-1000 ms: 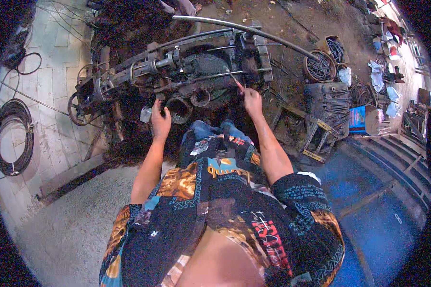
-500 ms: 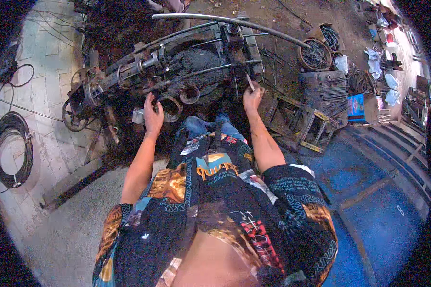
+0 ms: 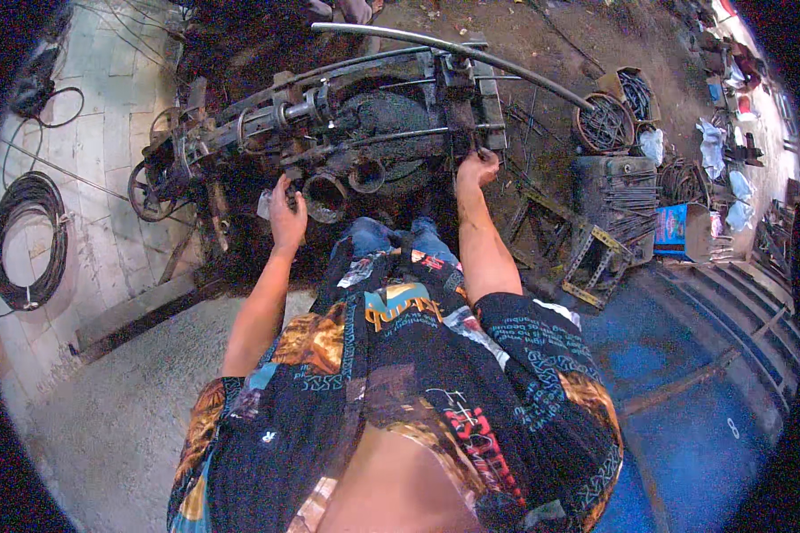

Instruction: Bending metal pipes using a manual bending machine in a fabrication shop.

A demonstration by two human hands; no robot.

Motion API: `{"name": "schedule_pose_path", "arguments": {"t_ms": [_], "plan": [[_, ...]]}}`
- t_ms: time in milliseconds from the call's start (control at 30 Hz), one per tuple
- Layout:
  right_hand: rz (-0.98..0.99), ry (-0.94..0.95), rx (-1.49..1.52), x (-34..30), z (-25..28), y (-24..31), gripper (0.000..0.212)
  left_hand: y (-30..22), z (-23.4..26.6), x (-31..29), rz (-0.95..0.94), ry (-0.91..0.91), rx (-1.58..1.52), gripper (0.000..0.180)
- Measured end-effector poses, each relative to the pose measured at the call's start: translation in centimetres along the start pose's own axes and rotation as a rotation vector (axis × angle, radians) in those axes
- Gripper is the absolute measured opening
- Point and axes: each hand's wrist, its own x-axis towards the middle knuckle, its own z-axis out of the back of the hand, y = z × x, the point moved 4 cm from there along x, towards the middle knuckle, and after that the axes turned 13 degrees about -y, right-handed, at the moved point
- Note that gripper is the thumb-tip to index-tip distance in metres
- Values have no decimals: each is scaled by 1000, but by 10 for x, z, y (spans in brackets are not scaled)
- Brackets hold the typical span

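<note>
Machinery fills the upper middle of the head view: a rusty bending machine (image 3: pixel 347 133) of dark steel, with shafts, a hand wheel at its left end and two short open pipe sockets (image 3: pixel 342 186) facing the person. A long curved steel rod (image 3: pixel 471 55) lies across its top, arching down to the right.

The left hand (image 3: pixel 286 218) rests against the machine's near edge beside the left socket, fingers loosely curled. Whether it grips anything cannot be told. This contact appears to steady the body.

The right hand (image 3: pixel 476 167) is closed around a thin bar or lever at the machine's right frame (image 3: pixel 484 107), arm extended, apparently for leverage.

A coiled black cable (image 3: pixel 28 240) lies on the tiled floor, left. Wire coils (image 3: pixel 606 124) and a metal rack (image 3: pixel 618 195) stand right.
</note>
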Motion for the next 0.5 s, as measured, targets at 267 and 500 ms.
{"name": "schedule_pose_path", "arguments": {"t_ms": [267, 500], "plan": [[-386, 66, 450, 10, -3, -19, 11, 6, -6, -3, 75, -6, -99, 46], [117, -1, 303, 47, 32, 13, 16, 27, -29, -13, 161, -14, -127, 47]]}}
